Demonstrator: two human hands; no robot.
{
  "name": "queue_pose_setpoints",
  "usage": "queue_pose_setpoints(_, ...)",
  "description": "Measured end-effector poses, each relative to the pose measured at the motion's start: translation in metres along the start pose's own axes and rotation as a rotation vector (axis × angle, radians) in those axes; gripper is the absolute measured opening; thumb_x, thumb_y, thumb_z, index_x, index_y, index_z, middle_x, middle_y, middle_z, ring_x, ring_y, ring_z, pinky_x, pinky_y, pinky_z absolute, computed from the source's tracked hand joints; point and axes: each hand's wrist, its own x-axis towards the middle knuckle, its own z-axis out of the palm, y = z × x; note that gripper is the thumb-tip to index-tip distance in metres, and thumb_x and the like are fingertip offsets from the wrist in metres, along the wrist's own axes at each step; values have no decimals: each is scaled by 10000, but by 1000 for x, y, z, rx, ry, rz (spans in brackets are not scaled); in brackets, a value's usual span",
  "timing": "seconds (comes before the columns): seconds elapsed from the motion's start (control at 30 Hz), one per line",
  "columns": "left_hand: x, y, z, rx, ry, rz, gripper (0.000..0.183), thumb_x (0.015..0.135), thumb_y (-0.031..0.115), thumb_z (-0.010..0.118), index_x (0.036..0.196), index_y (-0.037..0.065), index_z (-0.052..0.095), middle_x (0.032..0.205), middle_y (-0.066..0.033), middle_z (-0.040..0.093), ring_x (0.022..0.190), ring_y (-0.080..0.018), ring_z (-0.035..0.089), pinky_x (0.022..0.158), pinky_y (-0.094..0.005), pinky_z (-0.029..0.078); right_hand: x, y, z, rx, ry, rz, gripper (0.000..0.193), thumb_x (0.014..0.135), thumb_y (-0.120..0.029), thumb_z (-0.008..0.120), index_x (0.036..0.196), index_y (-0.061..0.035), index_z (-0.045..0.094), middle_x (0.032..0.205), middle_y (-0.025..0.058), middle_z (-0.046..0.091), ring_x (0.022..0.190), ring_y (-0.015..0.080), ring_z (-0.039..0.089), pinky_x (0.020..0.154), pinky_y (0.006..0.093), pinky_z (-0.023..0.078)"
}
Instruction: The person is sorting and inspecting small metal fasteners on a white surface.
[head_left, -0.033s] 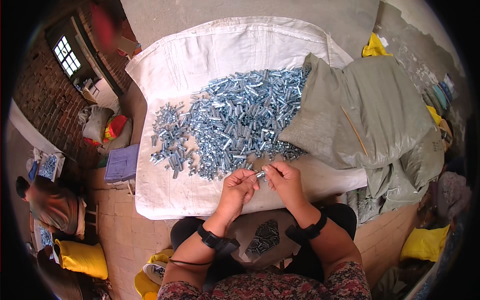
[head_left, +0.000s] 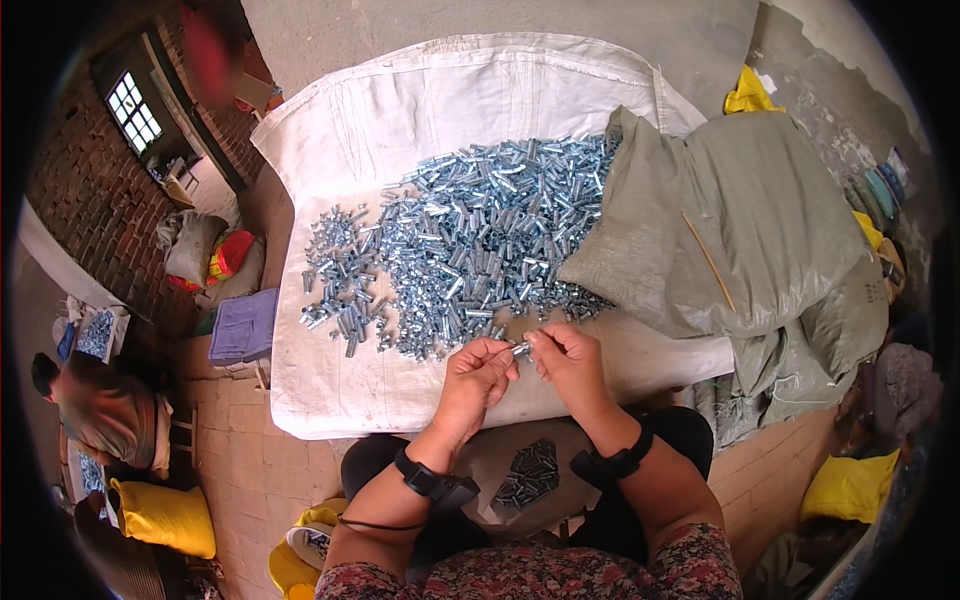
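Observation:
Over the near edge of a white cloth (head_left: 340, 400), my left hand (head_left: 474, 385) and my right hand (head_left: 572, 368) meet, fingertips pinched together. A small shiny metal sleeve (head_left: 521, 350) sits between them, gripped from both sides; its finer details are too small to make out. Just beyond lies a wide pile of silvery metal sleeves (head_left: 490, 220). Smaller metal pieces (head_left: 338, 240) are scattered at its left. Below my wrists, between my knees, several darker metal pieces (head_left: 527, 473) lie in an open bag (head_left: 480, 450).
A grey-green woven sack (head_left: 770, 200) covers the pile's right side, with a thin wooden stick (head_left: 708, 262) on it. At left are a purple folded cloth (head_left: 243, 327), a yellow sack (head_left: 165, 517) and a person (head_left: 110, 410) bent over. Another yellow sack (head_left: 848, 487) lies right.

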Motion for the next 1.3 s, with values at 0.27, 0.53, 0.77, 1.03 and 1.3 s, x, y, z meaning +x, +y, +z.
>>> queue_pose_setpoints(0.27, 0, 0, -5, 29, 30, -24, 70, 968, 63, 580, 984, 16, 628, 752, -42, 630, 460, -39, 362, 413, -200, 233, -1, 14, 7, -443, 147, -471, 115, 892, -94, 691, 886, 16, 659, 658, 94, 612, 507, 163, 556, 495, 310, 446)
queue_pose_setpoints(0.53, 4, -3, -29, 611, -4, 282, 49, 937, 52, 612, 953, 6, 620, 733, -58, 647, 592, -87, 545, 518, -238, 411, -33, 22, 18, -703, 7, -291, 193, 920, -204, 594, 1012, -58, 680, 778, 164, 669, 687, 357, 659, 594, 454, 511)
queue_pose_setpoints(0.77, -7, -5, -2, 1285, -69, 489, 100, 835, 19, 621, 928, 3, 590, 837, -231, 634, 773, -428, 618, 667, -465, 491, -27, 6, 5, -1000, -90, -390, 139, 854, -154, 629, 932, -62, 699, 703, 158, 655, 615, 346, 646, 564, 446, 517)
queue_pose_setpoints(1.03, -10, 7, 1, 1200, -248, 309, 126, 853, 93, 668, 928, -6, 649, 804, -211, 648, 719, -391, 626, 657, -424, 503, -8, 24, -7, -1192, -35, -323, 195, 840, -249, 693, 901, -75, 631, 888, 94, 630, 762, 305, 664, 621, 429, 529)
queue_pose_setpoints(1.3, 33, -4, -7, 1576, 252, 492, 185, 791, 142, 737, 895, 32, 631, 929, -176, 629, 764, -382, 650, 655, -465, 524, -5, 25, -10, -1071, -22, -355, 173, 802, -204, 723, 884, -79, 636, 867, 93, 636, 760, 311, 663, 645, 431, 536)
